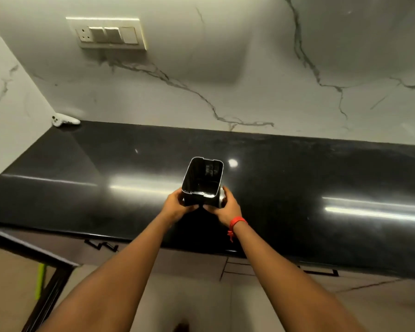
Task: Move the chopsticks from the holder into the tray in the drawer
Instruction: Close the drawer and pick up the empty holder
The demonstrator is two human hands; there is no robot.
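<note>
Gripping holder (pixel 203 180), left hand (pixel 175 207), right hand (pixel 225 208) near counter edge (pixel 130 238).

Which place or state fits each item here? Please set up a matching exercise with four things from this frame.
Things:
1. holder
2. switch plate
3. white controller
4. red thread band

Places or states:
A. on the marble wall, upper left
B. around the right wrist
C. gripped by both hands above the black countertop, no chopsticks visible inside
D. lying in the far left corner of the countertop

Pairs: 1-C, 2-A, 3-D, 4-B
</note>
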